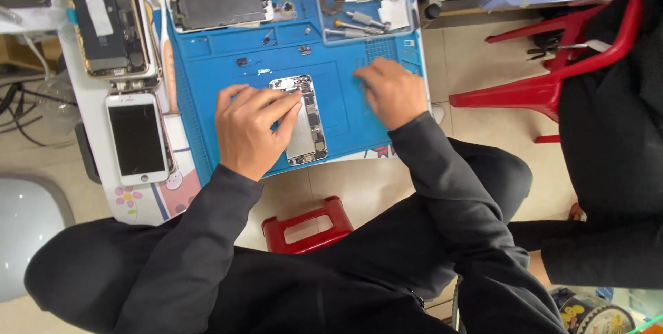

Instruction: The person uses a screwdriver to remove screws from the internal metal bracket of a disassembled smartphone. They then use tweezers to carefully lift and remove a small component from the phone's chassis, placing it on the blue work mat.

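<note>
An opened phone body point(308, 123), silver with its inner parts showing, lies on a blue repair mat point(228, 71). My left hand point(252, 127) rests on the phone's left side, fingers curled, with the fingertips touching its upper edge. My right hand point(390, 92) lies on the mat just right of the phone, fingers bent toward the mat; whether it holds something small cannot be told. Both arms wear dark sleeves.
A detached screen panel point(217, 1) lies at the mat's top. A clear tray point(366, 9) holds screwdrivers and small tools. Left of the mat are an open phone point(109, 20) and a white phone point(137, 137). A red stool point(307, 227) is below, a red chair point(552, 78) at right.
</note>
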